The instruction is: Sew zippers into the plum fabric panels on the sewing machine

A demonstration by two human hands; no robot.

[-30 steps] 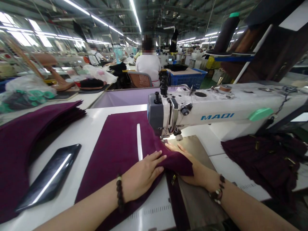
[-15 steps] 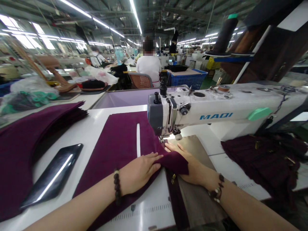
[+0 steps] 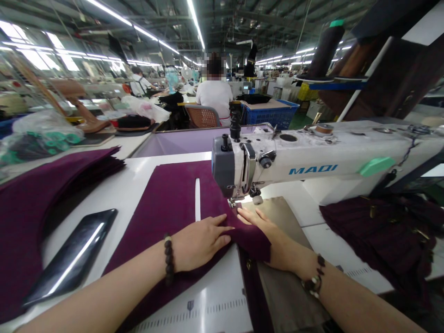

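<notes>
My left hand [image 3: 201,240] lies flat with fingers stretched out on a maroon fabric piece [image 3: 169,203] spread on the white sewing table [image 3: 125,189]. My right hand [image 3: 267,231] rests flat under a folded flap of the same fabric, its fingertips close to the presser foot [image 3: 233,203] of the white MAQI sewing machine [image 3: 312,162]. A white slit shows in the cloth just left of the needle. Both wrists wear bead bracelets.
A stack of maroon cut pieces [image 3: 38,203] and a black phone [image 3: 72,256] lie at the left. A dark pleated garment pile [image 3: 381,236] sits right. A person in white [image 3: 214,95] sits ahead by a blue crate [image 3: 270,113].
The fabric has fed away from me under the foot; the folded flap's edge and both hands have slid forward toward the needle.
</notes>
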